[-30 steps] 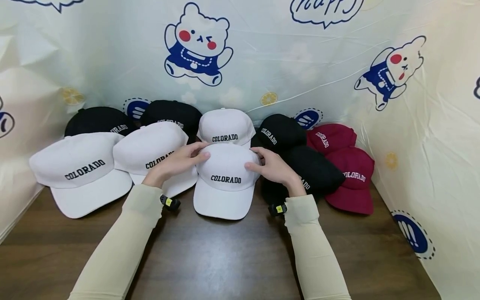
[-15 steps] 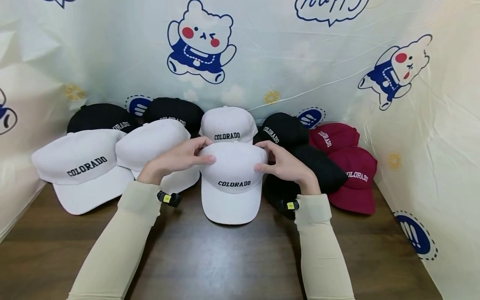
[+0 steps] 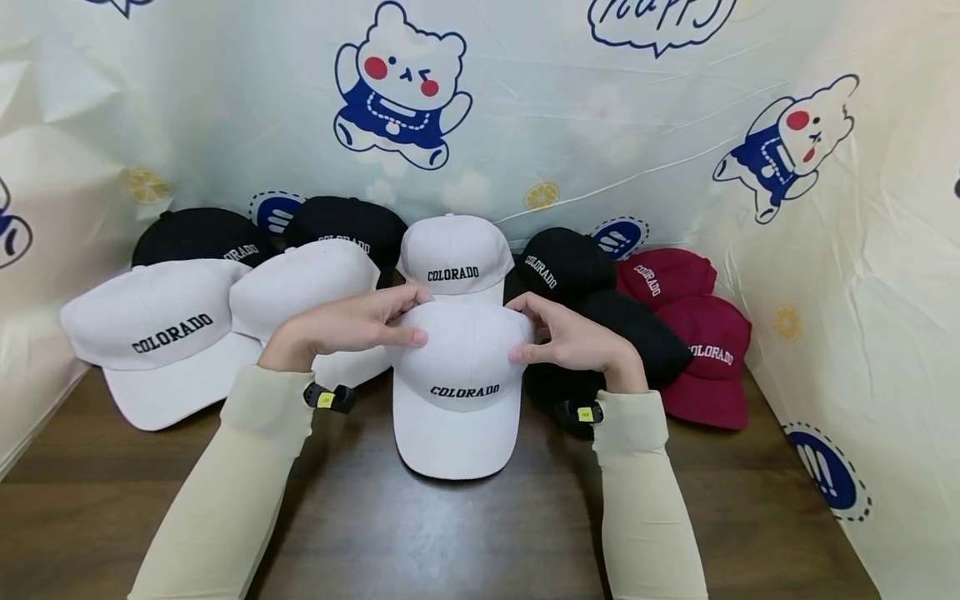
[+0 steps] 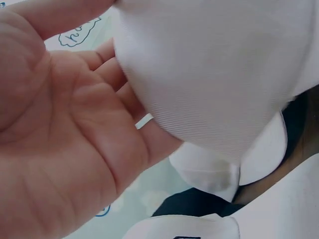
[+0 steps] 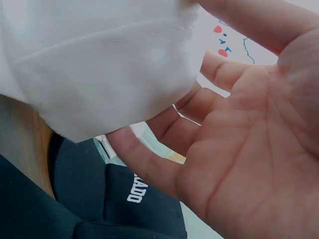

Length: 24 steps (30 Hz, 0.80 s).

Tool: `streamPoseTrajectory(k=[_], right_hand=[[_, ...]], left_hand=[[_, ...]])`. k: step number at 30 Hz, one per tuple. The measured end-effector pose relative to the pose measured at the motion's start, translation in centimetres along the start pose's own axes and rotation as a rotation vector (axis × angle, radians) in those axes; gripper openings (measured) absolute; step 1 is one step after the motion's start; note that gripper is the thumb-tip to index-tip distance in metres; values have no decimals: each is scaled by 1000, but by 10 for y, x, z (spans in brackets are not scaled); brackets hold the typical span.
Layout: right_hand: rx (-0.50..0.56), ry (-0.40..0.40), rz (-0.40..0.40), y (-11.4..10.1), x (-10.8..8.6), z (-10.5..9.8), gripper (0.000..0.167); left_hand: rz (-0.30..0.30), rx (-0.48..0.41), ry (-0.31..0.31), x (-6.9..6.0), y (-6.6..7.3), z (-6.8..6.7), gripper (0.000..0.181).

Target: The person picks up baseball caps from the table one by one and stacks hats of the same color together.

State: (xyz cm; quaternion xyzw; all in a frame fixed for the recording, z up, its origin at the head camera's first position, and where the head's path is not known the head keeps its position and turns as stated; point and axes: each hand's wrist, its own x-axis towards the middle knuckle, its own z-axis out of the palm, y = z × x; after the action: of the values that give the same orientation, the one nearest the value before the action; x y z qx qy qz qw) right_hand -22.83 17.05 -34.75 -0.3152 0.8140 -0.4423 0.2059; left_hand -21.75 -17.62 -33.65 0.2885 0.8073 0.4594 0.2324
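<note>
A white baseball cap (image 3: 461, 358) marked COLORADO sits between both hands in the head view, its brim toward me. My left hand (image 3: 345, 325) grips its left side, thumb on the front of the crown and fingers behind. On the other side my right hand (image 3: 581, 337) holds the crown the same way. The left wrist view shows the left palm (image 4: 75, 129) beside the white cloth, fingers reaching behind it. In the right wrist view the right palm (image 5: 244, 134) is likewise beside the cap's edge. Behind the held cap stands another white cap (image 3: 453, 254).
Two white caps lie at the left, one the outer white cap (image 3: 165, 325), with black caps (image 3: 198, 237) behind. At the right are black caps (image 3: 566, 262) and maroon caps (image 3: 705, 354). A printed cloth (image 3: 570, 100) encloses the brown table (image 3: 450, 542) at the back and sides.
Over the last second both hands have gripped the front white cap and drawn it toward me, away from the white cap behind. The other caps stay in place.
</note>
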Motion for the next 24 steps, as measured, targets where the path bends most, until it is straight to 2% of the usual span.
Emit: streamPoseTrajectory(k=[3, 6, 24], right_hand=[[11, -38, 16, -1, 1, 2, 57], [22, -59, 34, -1, 2, 4, 56], [-90, -39, 131, 5, 8, 9, 52]], left_hand=[[-12, 15, -58, -1, -1, 1, 35], [-16, 36, -80, -1, -2, 1, 34], [-87, 57, -57, 6, -17, 1, 40]])
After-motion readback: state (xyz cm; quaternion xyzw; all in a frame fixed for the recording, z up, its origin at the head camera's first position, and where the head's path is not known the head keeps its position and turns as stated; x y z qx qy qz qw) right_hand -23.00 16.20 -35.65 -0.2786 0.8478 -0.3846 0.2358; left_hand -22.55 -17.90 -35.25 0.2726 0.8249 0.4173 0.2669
